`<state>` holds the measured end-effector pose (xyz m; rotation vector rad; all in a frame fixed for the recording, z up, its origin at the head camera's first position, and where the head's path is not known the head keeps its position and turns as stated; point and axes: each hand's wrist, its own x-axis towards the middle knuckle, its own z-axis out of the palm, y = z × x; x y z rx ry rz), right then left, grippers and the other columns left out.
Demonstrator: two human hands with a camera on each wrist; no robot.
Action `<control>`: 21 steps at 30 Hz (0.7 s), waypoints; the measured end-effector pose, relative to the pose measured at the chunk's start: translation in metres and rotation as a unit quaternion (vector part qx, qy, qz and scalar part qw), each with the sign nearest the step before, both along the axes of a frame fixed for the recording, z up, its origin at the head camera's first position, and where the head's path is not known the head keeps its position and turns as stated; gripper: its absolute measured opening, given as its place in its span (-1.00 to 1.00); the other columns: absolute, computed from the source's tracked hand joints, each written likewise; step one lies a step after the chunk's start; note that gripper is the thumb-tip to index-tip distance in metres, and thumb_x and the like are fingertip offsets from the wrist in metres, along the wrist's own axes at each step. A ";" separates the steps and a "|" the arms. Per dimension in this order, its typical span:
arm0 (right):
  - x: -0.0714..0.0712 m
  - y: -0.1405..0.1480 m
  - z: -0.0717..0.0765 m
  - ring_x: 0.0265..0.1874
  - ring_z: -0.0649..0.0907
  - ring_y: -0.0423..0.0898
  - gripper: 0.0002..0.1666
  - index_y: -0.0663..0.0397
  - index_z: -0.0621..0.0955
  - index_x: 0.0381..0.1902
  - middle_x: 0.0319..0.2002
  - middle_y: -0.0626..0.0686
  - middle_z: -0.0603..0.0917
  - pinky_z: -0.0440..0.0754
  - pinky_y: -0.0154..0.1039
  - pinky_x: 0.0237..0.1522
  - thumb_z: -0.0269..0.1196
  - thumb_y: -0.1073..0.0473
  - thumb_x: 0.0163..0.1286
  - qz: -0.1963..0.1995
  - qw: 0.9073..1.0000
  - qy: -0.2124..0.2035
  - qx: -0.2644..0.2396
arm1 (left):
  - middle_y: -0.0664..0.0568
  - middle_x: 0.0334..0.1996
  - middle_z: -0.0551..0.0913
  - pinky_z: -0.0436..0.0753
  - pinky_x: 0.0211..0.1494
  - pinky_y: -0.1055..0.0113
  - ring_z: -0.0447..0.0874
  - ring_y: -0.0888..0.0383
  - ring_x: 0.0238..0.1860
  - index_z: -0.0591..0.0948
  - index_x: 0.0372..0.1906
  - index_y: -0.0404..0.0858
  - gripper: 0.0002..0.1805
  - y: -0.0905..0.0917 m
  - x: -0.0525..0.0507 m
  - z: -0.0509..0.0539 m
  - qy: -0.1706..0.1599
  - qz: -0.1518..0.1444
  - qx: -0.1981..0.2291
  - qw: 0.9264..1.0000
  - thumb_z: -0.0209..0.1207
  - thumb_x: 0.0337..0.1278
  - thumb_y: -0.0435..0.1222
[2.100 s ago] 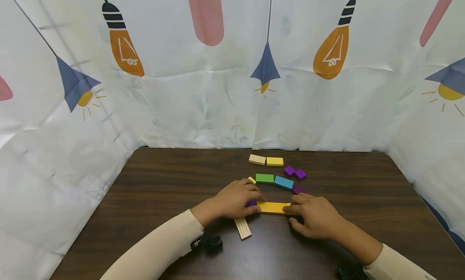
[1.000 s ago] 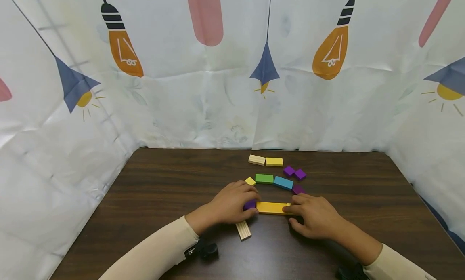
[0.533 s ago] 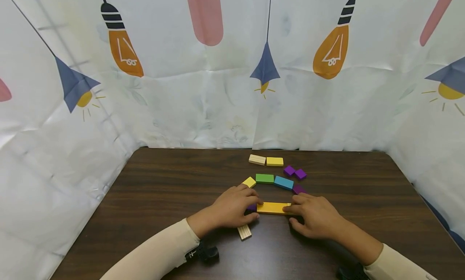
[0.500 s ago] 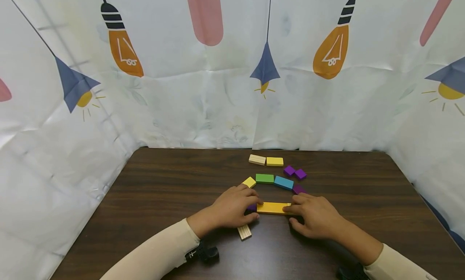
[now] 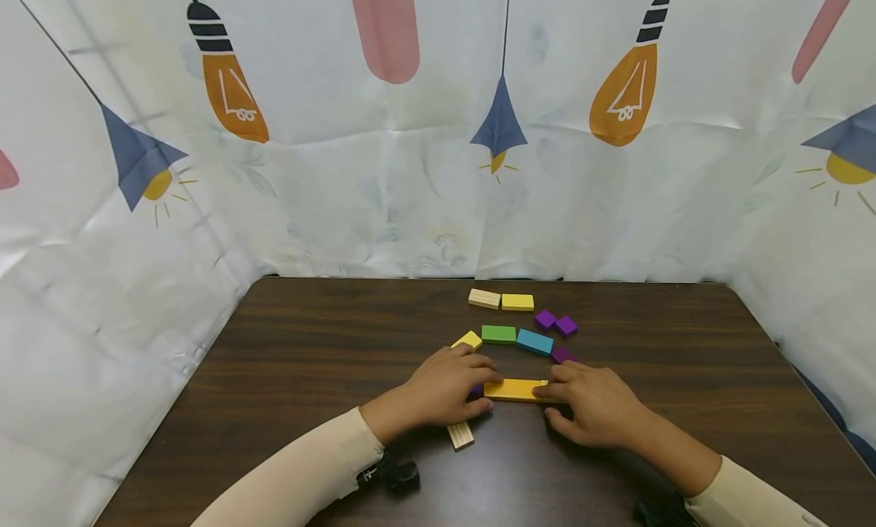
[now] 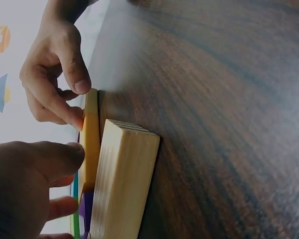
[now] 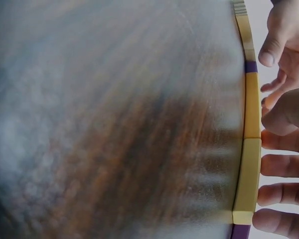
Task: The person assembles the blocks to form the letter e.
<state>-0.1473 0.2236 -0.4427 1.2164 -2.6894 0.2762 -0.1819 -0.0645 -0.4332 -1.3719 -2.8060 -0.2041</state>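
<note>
Your left hand (image 5: 445, 388) loosely spread at left end of orange block (image 5: 513, 391), right hand (image 5: 594, 407) spread at right; lightly steady purple block (image 7: 250, 66) flush.

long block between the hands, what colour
The long block is orange-yellow, best seen in the head view.

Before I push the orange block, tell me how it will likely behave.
The orange block looks rigid, given its straight edges. Lying flat, it probably won't roll. Pushed endwise, it may nudge the purple block meeting its end.
</note>
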 end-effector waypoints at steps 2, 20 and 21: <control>0.000 0.000 0.000 -0.45 0.32 -0.31 -0.68 -0.17 0.80 -0.01 -0.36 -0.24 0.42 0.26 -0.42 -0.61 0.40 -0.01 0.28 0.000 1.000 -0.002 -0.002 | 0.17 0.27 0.58 0.49 0.25 0.07 0.43 0.07 0.28 0.70 0.19 0.09 -0.59 0.001 0.000 0.000 0.005 0.012 -0.003 1.000 0.23 0.36 0.10; 0.000 0.000 -0.001 -0.44 0.32 -0.31 -0.68 -0.18 0.80 -0.01 -0.35 -0.25 0.42 0.26 -0.43 -0.61 0.39 -0.01 0.28 -0.005 1.000 -0.006 0.002 | 0.01 0.34 0.52 0.52 0.25 0.02 0.41 0.00 0.28 0.73 0.17 0.16 -0.63 -0.006 0.002 0.001 0.015 0.027 -0.009 0.999 0.23 0.36 0.11; 0.000 0.001 -0.001 -0.44 0.32 -0.31 -0.68 -0.18 0.80 -0.01 -0.36 -0.25 0.41 0.25 -0.43 -0.61 0.40 -0.01 0.28 -0.005 1.000 -0.005 0.001 | 0.01 0.32 0.54 0.52 0.23 0.04 0.42 0.00 0.26 0.74 0.16 0.16 -0.63 -0.006 0.003 0.001 0.017 0.027 -0.009 0.999 0.23 0.36 0.11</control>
